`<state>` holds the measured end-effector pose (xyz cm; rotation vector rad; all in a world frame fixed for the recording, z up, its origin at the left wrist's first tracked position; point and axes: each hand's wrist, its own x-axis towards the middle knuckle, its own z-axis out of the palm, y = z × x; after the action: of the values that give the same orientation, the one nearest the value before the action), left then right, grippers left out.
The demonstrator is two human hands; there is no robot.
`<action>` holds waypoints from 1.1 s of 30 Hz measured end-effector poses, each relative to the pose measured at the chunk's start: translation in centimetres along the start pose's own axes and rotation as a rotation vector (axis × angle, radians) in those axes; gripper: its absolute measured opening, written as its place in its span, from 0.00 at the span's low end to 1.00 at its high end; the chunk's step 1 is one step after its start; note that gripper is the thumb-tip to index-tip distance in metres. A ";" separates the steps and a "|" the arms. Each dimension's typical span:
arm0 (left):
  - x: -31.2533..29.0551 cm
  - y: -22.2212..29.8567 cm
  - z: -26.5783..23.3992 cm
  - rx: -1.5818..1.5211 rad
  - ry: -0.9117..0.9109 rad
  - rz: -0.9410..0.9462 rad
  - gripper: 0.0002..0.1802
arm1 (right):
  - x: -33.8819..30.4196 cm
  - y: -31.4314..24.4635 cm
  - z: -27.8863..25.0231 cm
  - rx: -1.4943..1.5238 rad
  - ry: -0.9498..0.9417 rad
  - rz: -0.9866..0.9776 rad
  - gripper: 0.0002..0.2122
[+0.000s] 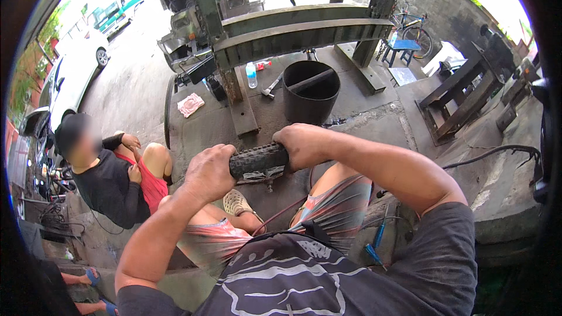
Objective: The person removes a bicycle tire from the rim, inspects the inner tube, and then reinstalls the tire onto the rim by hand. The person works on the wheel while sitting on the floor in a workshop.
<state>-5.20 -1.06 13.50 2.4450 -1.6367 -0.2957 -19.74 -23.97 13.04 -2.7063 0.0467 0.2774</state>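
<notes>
A black knobby bicycle tire point(258, 161) is held upright in front of me, seen edge-on, with its wheel's metal parts showing dimly below the tread. My left hand point(208, 173) grips the tread on the left side, fingers wrapped over it. On the opposite side my right hand point(300, 147) is closed round the same tire, thumb side toward the tread. The wheel's lower portion drops between my knees and is mostly hidden. A thin reddish hose point(282, 213) runs across my lap beneath the wheel.
Ahead stands a black metal drum point(312, 102) with a bar across it, beside a hammer point(270, 89) and a water bottle point(252, 76). A heavy steel frame point(298, 38) rises behind. Someone sits close on the left point(111, 181). Blue-handled tools point(380, 235) lie by my right thigh.
</notes>
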 end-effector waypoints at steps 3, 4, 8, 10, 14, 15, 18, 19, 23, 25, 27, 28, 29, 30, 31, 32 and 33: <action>0.8 3.1 -0.2 0.069 0.049 0.100 0.21 | 1.2 -0.3 1.3 0.026 0.029 0.061 0.18; 1.8 4.4 0.0 0.083 -0.042 0.050 0.22 | 1.3 -0.7 1.7 0.014 0.022 0.064 0.17; 3.2 4.6 0.2 0.074 -0.089 -0.009 0.19 | 1.9 -2.2 0.9 0.004 -0.017 0.083 0.17; 3.5 5.5 -0.7 0.053 -0.124 -0.045 0.14 | 2.1 -2.1 1.1 -0.011 -0.020 0.121 0.17; 3.1 4.6 -0.3 0.082 -0.111 -0.055 0.13 | 2.8 -2.5 2.2 0.005 0.009 0.090 0.17; 3.1 4.3 -0.2 0.083 -0.092 -0.049 0.13 | 2.8 -2.8 1.9 -0.004 -0.004 0.089 0.17; 3.2 3.9 -0.1 0.063 -0.081 -0.028 0.13 | 2.8 -2.9 1.8 0.000 -0.002 0.094 0.18; 3.4 3.8 -0.1 0.052 -0.084 -0.020 0.13 | 2.9 -2.8 1.8 0.007 0.005 0.099 0.18; 3.2 3.9 -0.2 0.058 -0.081 -0.062 0.11 | 3.7 -2.7 2.9 -0.020 0.038 0.094 0.17; 2.7 3.4 0.4 0.076 -0.064 -0.059 0.11 | 3.6 -3.1 2.6 -0.039 0.003 0.080 0.14; 2.5 3.6 0.2 0.086 -0.061 -0.058 0.11 | 3.5 -3.1 2.9 -0.033 0.038 0.032 0.18; 2.5 3.9 -0.3 0.043 -0.032 -0.056 0.11 | 3.9 -2.8 2.9 -0.034 0.061 0.034 0.18; 2.3 4.1 -0.3 -0.004 -0.013 -0.047 0.11 | 3.7 -2.8 3.1 -0.029 0.081 0.046 0.18; 2.4 3.9 -0.2 0.023 0.007 -0.035 0.10 | 3.7 -2.9 2.8 -0.042 0.101 0.023 0.17; 2.1 4.1 -0.3 0.050 0.025 -0.054 0.10 | 3.5 -3.0 2.6 -0.066 0.129 0.008 0.16; 2.2 4.4 -0.5 0.056 0.021 -0.052 0.10 | 3.1 -3.1 2.0 -0.073 0.124 0.000 0.16; 2.2 4.5 -0.4 0.063 0.017 -0.048 0.10 | 2.8 -3.3 1.8 -0.080 0.120 -0.008 0.15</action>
<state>-8.27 -4.79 14.97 2.5288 -1.6054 -0.2334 -17.11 -20.22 12.15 -2.7994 0.0600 0.1168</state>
